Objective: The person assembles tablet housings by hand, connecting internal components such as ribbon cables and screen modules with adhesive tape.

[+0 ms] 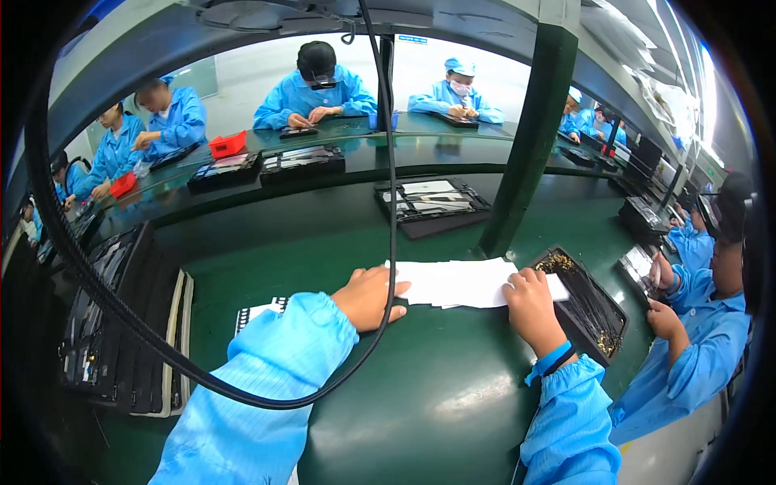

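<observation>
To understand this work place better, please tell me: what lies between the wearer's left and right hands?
The head view shows overlapping white sheets on the green table, between the left hand and the right hand.

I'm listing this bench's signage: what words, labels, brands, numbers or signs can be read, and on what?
No text can be read well enough to quote.
Blue sign on the back wall: too small to read.
White sheets at the left hand and right hand: no print visible.
Black-marked sheet by the left sleeve: dark marks, no legible words.
</observation>
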Demonstrator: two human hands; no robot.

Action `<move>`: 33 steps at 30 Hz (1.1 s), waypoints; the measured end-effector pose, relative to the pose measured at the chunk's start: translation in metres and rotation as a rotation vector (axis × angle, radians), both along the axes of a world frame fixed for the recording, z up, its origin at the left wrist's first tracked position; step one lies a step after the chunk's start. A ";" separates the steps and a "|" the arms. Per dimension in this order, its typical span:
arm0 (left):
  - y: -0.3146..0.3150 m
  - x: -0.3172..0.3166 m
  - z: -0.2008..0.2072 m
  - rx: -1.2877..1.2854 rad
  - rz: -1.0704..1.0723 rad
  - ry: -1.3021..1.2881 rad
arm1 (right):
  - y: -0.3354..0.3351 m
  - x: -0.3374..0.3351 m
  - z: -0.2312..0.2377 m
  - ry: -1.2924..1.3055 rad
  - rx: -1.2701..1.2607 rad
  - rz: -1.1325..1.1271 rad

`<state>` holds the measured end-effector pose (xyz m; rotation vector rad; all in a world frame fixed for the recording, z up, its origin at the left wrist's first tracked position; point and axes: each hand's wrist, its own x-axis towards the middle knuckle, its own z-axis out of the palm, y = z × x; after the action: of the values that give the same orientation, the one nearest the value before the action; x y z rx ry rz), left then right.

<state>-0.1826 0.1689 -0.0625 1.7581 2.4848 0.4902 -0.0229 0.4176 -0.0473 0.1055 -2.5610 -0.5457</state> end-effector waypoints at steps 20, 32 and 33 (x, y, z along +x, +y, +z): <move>-0.019 0.041 0.034 0.164 -0.066 0.112 | -0.018 -0.011 0.038 -0.185 -0.762 0.211; 0.022 -0.064 0.012 0.382 0.323 -0.042 | 0.017 -0.187 0.011 -0.129 -0.542 -0.009; 0.023 -0.076 0.001 0.457 0.459 -0.070 | 0.010 -0.194 0.006 -0.146 -0.551 0.001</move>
<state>-0.2581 0.1922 -0.0618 1.2139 2.8891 1.2085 -0.2173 0.4274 -0.0410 -0.0495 -2.7525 0.1869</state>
